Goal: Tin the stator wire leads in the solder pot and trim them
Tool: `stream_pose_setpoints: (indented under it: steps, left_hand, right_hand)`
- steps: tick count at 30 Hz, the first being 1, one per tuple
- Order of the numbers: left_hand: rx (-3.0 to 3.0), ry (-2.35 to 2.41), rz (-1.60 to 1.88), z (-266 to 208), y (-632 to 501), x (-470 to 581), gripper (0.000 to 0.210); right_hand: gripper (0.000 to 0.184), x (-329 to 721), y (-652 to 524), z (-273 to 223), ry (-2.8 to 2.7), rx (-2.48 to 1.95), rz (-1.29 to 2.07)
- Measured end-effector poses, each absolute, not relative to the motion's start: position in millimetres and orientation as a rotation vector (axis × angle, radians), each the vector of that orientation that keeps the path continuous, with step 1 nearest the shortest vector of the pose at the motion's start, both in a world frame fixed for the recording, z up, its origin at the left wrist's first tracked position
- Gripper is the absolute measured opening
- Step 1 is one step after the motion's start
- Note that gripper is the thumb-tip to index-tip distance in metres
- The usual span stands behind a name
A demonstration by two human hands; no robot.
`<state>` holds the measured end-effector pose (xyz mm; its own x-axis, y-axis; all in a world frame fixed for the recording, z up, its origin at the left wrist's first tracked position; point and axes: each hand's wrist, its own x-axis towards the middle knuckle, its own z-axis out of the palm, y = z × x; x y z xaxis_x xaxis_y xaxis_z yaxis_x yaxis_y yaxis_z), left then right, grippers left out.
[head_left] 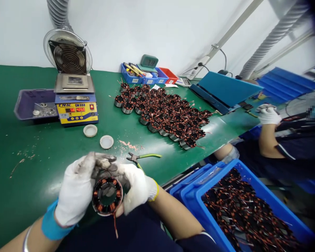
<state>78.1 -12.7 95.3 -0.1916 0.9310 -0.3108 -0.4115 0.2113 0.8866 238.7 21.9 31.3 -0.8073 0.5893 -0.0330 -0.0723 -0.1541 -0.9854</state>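
One copper-wound ring (118, 193) is in front of the body, gripped by the right hand (138, 185); the left hand (76, 189) bunches its fingers at the top, pinching something I cannot tell. The dangling wire (115, 225) could snag clothing and bend. Pliers (148, 155), copper scraps (130, 144) and more rings (165, 108) lie on the green table (5, 150); a blue bin (273, 199) and co-worker (296, 145) are rightward, a pale wall (107, 31) behind.

Bright glare on green tabletop (46, 141)
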Motion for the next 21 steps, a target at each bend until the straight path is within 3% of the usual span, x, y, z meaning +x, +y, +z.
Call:
stream_pose_setpoints:
  steps: [5, 9, 14, 18, 21]
  left_hand:
    - [0.419, 1.083, 1.559, 104.7, -8.5, 66.7, 0.034]
    - [0.946, 1.017, 1.658, 81.2, -4.5, 47.7, 0.052]
    - [1.503, 1.18, 1.452, 59.1, -5.4, 38.1, 0.028]
    - [1.487, 1.204, 1.438, 70.4, 4.0, 39.6, 0.033]
    - [1.41, 1.227, 1.305, 79.9, 13.3, 37.5, 0.048]
  right_hand:
    - [0.091, 245.1, 23.7, 32.4, -1.758, -0.51, 1.942]
    - [0.09, 250.5, 28.4, 30.8, -1.83, -0.43, 1.781]
    - [0.083, 251.4, 28.9, 31.2, -1.868, -0.443, 1.775]
    - [0.088, 251.2, 25.3, 34.1, -1.843, -0.455, 1.847]
    - [0.088, 254.3, 27.0, 38.8, -1.783, -0.449, 1.903]
